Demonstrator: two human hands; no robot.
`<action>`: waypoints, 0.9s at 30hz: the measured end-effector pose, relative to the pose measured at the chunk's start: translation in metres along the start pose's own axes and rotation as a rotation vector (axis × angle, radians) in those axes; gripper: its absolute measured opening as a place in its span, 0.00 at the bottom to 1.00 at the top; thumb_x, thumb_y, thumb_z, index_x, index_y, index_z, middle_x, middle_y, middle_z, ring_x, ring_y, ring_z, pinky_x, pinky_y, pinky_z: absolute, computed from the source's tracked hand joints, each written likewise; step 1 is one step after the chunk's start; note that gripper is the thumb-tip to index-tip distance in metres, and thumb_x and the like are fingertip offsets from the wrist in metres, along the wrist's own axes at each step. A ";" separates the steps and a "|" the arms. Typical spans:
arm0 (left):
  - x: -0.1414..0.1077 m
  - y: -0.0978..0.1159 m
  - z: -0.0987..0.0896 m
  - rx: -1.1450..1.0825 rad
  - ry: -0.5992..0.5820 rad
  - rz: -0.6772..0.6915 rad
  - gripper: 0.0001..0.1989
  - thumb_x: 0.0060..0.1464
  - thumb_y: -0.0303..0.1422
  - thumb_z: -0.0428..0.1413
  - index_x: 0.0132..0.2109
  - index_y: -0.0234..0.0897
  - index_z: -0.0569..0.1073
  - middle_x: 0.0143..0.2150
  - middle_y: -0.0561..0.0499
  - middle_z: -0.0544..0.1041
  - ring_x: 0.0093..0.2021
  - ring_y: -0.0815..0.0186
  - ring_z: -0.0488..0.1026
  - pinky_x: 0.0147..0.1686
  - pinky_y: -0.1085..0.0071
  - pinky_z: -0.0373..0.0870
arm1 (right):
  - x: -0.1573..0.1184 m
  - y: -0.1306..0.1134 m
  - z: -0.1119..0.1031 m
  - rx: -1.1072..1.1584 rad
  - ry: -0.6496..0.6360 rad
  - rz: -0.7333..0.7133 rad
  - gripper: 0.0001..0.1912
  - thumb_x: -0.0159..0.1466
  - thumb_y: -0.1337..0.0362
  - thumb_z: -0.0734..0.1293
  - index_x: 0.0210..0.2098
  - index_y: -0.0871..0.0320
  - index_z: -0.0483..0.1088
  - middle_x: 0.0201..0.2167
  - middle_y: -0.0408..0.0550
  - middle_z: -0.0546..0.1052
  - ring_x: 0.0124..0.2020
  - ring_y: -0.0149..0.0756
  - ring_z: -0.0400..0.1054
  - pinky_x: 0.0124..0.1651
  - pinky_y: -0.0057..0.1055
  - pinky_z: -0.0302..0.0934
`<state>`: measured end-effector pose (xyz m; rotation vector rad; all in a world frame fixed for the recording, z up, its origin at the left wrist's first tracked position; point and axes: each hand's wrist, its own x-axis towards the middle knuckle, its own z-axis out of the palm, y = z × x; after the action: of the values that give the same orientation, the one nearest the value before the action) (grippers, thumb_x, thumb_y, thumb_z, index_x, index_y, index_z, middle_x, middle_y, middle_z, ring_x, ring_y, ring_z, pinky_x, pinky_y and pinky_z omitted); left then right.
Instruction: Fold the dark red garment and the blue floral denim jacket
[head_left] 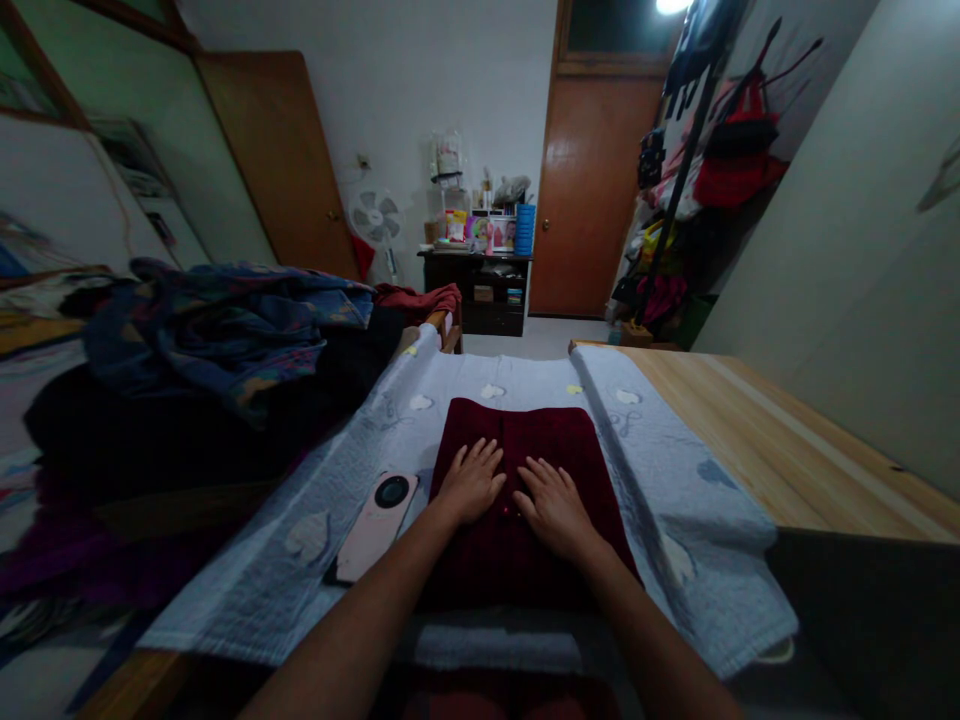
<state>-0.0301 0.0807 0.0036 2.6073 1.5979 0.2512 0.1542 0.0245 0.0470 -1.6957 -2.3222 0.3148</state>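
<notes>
A dark red folded garment lies flat in front of me on a pale blue cloth with heart-like patches. My left hand rests palm down on its left half, fingers spread. On the right half lies my right hand, also flat with its fingers apart. Between the two hands, small shiny red spots show near the garment's middle line. Left of the garment is a pink phone, back side up, with a round black camera ring; neither hand touches it.
Piled clothes rise on the left, close to the cloth's edge. A bare wooden board extends on the right. Farther back stand a dark shelf unit, a white fan and a brown door. Bags hang at the right.
</notes>
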 end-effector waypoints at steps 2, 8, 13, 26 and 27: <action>-0.001 0.000 0.003 -0.002 0.017 0.016 0.26 0.66 0.39 0.41 0.68 0.40 0.58 0.71 0.48 0.55 0.72 0.58 0.46 0.68 0.50 0.44 | 0.007 -0.006 -0.009 -0.026 -0.002 0.005 0.22 0.68 0.56 0.58 0.58 0.58 0.68 0.62 0.55 0.67 0.63 0.46 0.58 0.64 0.44 0.49; -0.001 -0.008 0.005 -0.098 0.060 0.025 0.30 0.63 0.30 0.42 0.71 0.35 0.47 0.71 0.45 0.54 0.71 0.63 0.49 0.68 0.57 0.47 | 0.033 -0.033 -0.019 -0.113 0.041 0.165 0.24 0.62 0.48 0.63 0.49 0.60 0.71 0.49 0.59 0.73 0.50 0.51 0.66 0.48 0.41 0.61; 0.010 -0.024 -0.010 -0.023 0.117 0.008 0.25 0.62 0.28 0.43 0.66 0.42 0.62 0.69 0.51 0.61 0.71 0.60 0.49 0.68 0.50 0.42 | 0.041 -0.038 -0.009 -0.134 0.039 0.265 0.26 0.57 0.52 0.67 0.50 0.62 0.70 0.50 0.61 0.71 0.51 0.53 0.65 0.47 0.42 0.62; 0.020 -0.021 -0.015 0.030 0.062 0.063 0.22 0.65 0.41 0.44 0.64 0.50 0.65 0.69 0.51 0.60 0.70 0.52 0.49 0.65 0.40 0.43 | 0.052 -0.019 0.002 0.132 0.208 0.185 0.06 0.61 0.67 0.61 0.32 0.57 0.70 0.36 0.48 0.73 0.38 0.35 0.67 0.40 0.29 0.56; 0.019 -0.020 -0.014 0.030 0.068 0.063 0.22 0.65 0.41 0.44 0.63 0.50 0.65 0.69 0.51 0.61 0.70 0.52 0.49 0.65 0.41 0.42 | 0.052 -0.018 0.003 0.146 0.222 0.177 0.05 0.60 0.67 0.62 0.31 0.57 0.70 0.36 0.48 0.72 0.37 0.35 0.67 0.40 0.29 0.56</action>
<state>-0.0418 0.1068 0.0163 2.7031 1.5534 0.3261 0.1222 0.0689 0.0538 -1.7688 -1.9498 0.3030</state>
